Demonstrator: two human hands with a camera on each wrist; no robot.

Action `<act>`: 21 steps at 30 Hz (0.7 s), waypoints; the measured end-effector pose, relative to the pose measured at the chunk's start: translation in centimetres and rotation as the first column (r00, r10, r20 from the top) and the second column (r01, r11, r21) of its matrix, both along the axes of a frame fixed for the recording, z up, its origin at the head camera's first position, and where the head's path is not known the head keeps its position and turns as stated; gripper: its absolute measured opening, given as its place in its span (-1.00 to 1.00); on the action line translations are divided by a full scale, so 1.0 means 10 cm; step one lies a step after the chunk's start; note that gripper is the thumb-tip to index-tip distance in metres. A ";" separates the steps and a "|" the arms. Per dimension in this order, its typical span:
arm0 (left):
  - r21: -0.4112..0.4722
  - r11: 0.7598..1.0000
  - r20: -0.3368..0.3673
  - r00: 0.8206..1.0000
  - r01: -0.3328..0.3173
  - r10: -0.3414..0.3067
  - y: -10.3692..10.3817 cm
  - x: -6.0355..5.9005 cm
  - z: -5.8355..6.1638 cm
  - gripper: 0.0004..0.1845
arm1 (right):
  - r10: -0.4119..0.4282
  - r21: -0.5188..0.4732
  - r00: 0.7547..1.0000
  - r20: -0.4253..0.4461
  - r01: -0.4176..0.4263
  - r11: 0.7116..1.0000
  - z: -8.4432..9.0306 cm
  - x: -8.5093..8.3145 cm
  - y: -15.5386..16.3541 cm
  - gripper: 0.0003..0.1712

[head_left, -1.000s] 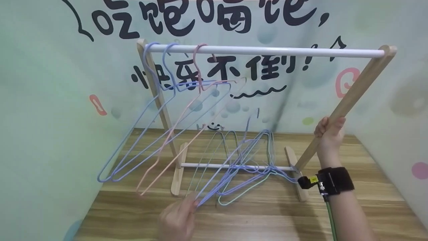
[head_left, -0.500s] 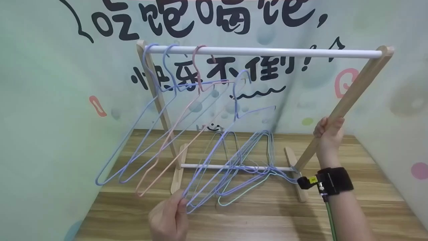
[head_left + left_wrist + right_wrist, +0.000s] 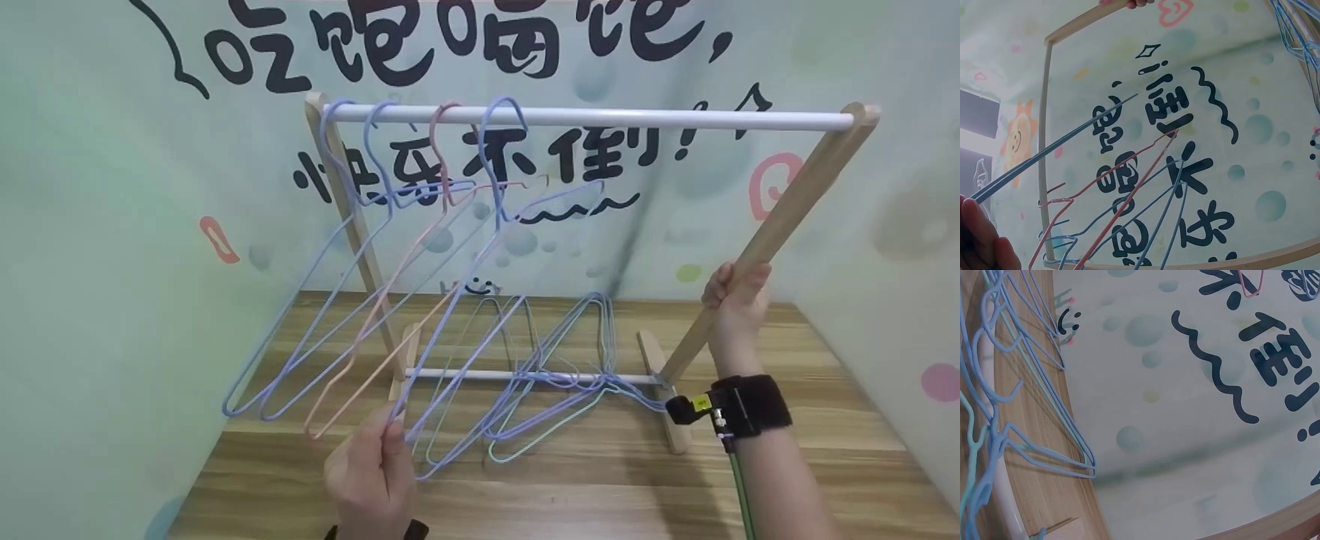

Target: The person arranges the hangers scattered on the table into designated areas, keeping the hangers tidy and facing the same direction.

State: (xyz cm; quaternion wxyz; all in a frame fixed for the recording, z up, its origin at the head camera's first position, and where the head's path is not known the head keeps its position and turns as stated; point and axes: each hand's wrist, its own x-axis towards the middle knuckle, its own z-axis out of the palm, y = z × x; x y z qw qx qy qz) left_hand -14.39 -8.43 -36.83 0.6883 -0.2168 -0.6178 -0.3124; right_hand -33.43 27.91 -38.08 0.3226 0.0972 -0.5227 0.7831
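Blue hanger (image 3: pixel 498 214) nr 3-hanger rail (image 3: pixel 637 117)

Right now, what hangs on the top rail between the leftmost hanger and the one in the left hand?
A second blue hanger, then a pink hanger, hang on the rail there, as the head view shows.

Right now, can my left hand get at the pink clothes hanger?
Likely yes: the pink clothes hanger hangs close to your left hand, with nothing visibly between, but that hand pinches a blue hanger it may need to release.
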 end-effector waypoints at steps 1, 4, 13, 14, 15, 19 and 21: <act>0.003 1.000 0.008 1.000 -0.004 0.003 0.00 -0.01 0.00 -0.62 | 0.002 0.002 1.000 0.000 -0.002 1.000 0.00 0.00 0.00 -0.28; -0.006 1.000 0.040 0.999 -0.015 0.015 -0.02 -0.04 -0.02 -0.63 | 0.016 -0.008 1.000 0.003 -0.016 1.000 -0.01 0.00 -0.01 -0.29; -0.009 0.999 0.107 0.994 -0.036 0.037 -0.06 -0.19 -0.07 -0.68 | 0.026 -0.022 1.000 0.016 -0.025 0.999 0.00 0.00 0.00 -0.29; -0.007 0.999 0.114 0.992 -0.043 0.043 -0.06 -0.21 -0.07 -0.69 | 0.023 -0.019 1.000 0.022 -0.022 1.000 0.00 0.01 0.00 -0.29; -0.008 0.999 0.123 0.992 -0.041 0.041 -0.06 -0.22 -0.07 -0.69 | 0.019 -0.016 0.999 0.028 -0.019 1.000 0.00 0.01 0.00 -0.29; -0.018 0.999 0.161 0.986 -0.040 0.042 -0.06 -0.25 -0.07 -0.71 | 0.017 -0.018 0.999 0.033 -0.016 1.000 0.00 0.02 0.00 -0.28; -0.020 0.999 0.168 0.985 -0.037 0.040 -0.05 -0.27 -0.07 -0.71 | 0.021 -0.021 0.999 0.026 -0.021 1.000 0.00 0.01 -0.01 -0.27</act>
